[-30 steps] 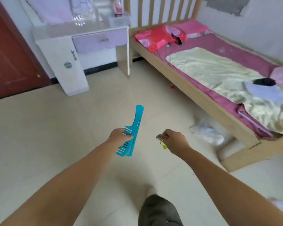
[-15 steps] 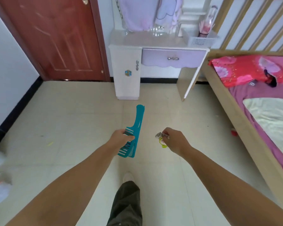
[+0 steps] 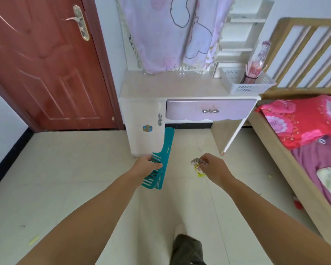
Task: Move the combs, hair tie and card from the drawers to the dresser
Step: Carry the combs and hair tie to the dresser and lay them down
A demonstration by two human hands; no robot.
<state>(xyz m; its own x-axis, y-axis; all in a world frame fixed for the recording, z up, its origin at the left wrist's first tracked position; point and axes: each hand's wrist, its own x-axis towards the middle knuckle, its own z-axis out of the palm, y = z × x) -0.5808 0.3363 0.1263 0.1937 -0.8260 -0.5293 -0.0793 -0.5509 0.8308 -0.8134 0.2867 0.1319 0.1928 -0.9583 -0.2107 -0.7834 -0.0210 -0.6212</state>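
My left hand (image 3: 145,166) grips two teal combs (image 3: 161,159) stacked together, handles pointing up and away. My right hand (image 3: 213,166) pinches a yellow-green hair tie (image 3: 198,171) with a small grey ornament hanging below the fingers. Whether a card is also in that hand I cannot tell. Both hands are held out in mid-air in front of the white dresser (image 3: 172,88), whose pale top is ahead and above them. Its lilac drawer (image 3: 208,111) is closed.
A white mesh basket (image 3: 246,85) with a pink bottle stands on the dresser's right end. A lilac cloth (image 3: 170,31) hangs over the mirror behind. A red door (image 3: 46,64) is at left, a wooden bed (image 3: 298,150) with a red pillow at right. Tiled floor lies between.
The view has swung left and closer to the dresser, which now fills the middle ahead. Both hands keep the same hold on the combs and hair tie.
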